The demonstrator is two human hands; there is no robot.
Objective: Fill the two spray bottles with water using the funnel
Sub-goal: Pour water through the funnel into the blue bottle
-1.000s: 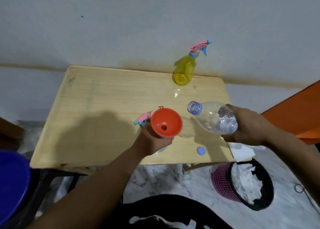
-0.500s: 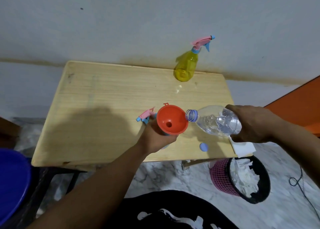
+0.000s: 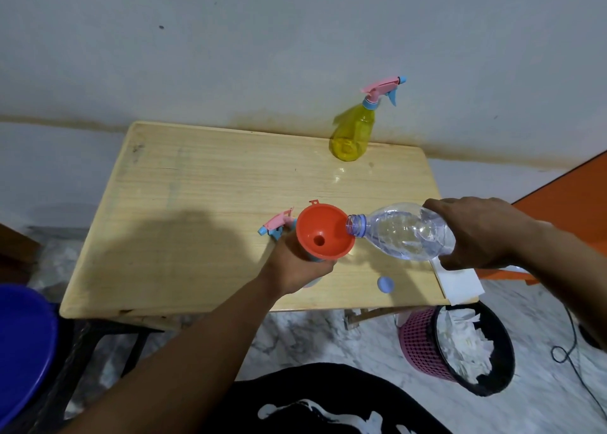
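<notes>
An orange funnel sits in the neck of a spray bottle that my left hand grips; that bottle is mostly hidden under the hand and funnel. Its pink and blue spray head lies on the table just left of the funnel. My right hand holds a clear plastic water bottle tipped on its side, its open mouth at the funnel's right rim. A yellow spray bottle with a pink and blue spray head stands at the table's back edge by the wall.
The wooden table stands against a grey wall. A blue bottle cap and a white paper lie near its front right corner. A pink waste basket with paper stands on the floor below. A blue tub is at the left.
My right hand has moved the water bottle left and tipped it down until its mouth reaches the funnel's rim. My left hand has kept its hold on the bottle under the funnel.
</notes>
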